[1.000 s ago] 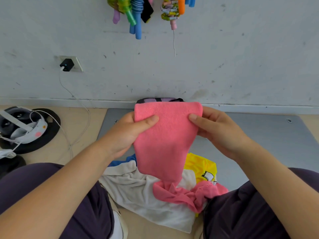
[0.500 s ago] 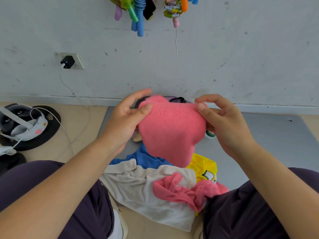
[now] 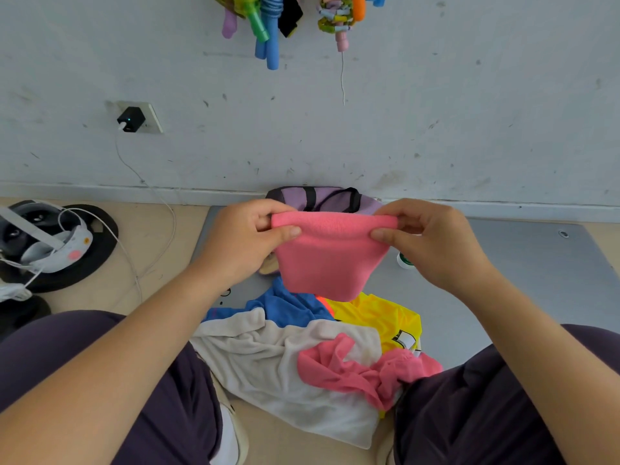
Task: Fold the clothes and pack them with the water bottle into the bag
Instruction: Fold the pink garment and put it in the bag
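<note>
Gripping: both hands hold one folded pink cloth point(image 3: 330, 255) up in the air, above the pile and in front of the bag.
Left hand point(image 3: 246, 241): thumb on the near face, fingers curled over the top left corner of the pink cloth, pinching it.
Right hand point(image 3: 432, 243): thumb on the near face, fingers curled behind the top right corner, pinching it.
Pink cloth: top edge stretched level between the hands, lower part hanging and narrowing to a rounded fold.
Bag point(image 3: 322, 198): lilac with black straps, on the floor against the wall, partly hidden behind the pink cloth.
Pile: white towel point(image 3: 275, 364) nearest the person, second pink garment point(image 3: 362, 370) crumpled on it, blue garment point(image 3: 288, 305) and yellow shirt point(image 3: 375, 317) behind, all between the knees.
Water bottle: only a white and green cap-like piece point(image 3: 404, 261) shows beside the right hand; cannot tell if it is the bottle.
Writing: a black and white patch point(image 3: 404, 340) on the yellow shirt, not readable.
Mat point(image 3: 523, 273): grey, under the pile.
Left side: headset point(image 3: 50, 243) with white cable on a black disc, charger point(image 3: 131, 119) in the wall socket.
Wall: coloured foam tubes point(image 3: 268, 31) hanging at the top.
</note>
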Available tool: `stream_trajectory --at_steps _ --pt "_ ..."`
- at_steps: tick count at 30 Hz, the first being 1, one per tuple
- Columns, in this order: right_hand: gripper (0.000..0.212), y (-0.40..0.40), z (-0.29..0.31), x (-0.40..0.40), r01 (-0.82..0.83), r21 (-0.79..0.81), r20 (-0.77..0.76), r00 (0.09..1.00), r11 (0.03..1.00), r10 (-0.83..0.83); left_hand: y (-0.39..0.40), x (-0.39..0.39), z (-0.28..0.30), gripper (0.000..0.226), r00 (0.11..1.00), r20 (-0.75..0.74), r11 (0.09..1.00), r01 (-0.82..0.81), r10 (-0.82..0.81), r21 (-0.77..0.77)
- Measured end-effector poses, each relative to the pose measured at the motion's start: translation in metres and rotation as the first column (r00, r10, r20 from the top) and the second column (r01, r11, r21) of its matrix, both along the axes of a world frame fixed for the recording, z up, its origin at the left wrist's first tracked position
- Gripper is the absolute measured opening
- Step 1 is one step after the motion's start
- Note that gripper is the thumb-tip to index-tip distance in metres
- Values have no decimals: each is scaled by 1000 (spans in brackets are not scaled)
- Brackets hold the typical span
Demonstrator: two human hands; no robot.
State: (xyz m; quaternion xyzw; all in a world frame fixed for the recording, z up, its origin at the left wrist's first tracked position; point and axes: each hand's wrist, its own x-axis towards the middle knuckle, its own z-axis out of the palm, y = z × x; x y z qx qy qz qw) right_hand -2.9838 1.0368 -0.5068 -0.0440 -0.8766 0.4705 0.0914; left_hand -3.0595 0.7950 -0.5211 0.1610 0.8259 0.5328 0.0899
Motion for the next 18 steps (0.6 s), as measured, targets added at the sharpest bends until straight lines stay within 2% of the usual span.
stream_trajectory --at_steps 3,5,7,8,11,12,14,16,18 --pt "27 2 2 1 -8 69 -19 1000 998 9 -3 -1 1 13 995 -101 996 -22 13 -83" --pt "17 3 4 1 -86 -52 24 996 995 87 -5 -4 5 12 991 -135 993 -3 -13 -116" --pt "7 4 5 3 -165 -249 47 982 954 183 -5 -2 9 14 996 0 996 88 -88 8" --pt "11 4 5 4 -175 -324 46 979 930 201 -5 0 11 19 991 75 989 104 -112 101" --pt "18 0 5 6 -146 -475 40 981 868 187 0 8 16 40 961 254 951 24 -106 307" --pt "18 -2 6 5 -136 -497 36 983 857 177 1 9 17 44 928 338 925 19 -158 380" --pt "18 -4 6 5 -115 -528 29 988 841 153 1 12 16 55 801 473 855 91 -367 511" --pt "17 -4 6 5 -89 -564 32 991 821 129 2 17 13 56 713 507 826 182 -485 534" --pt "20 -4 4 5 -57 -613 63 991 788 121 5 20 9 36 735 521 855 154 -434 496"
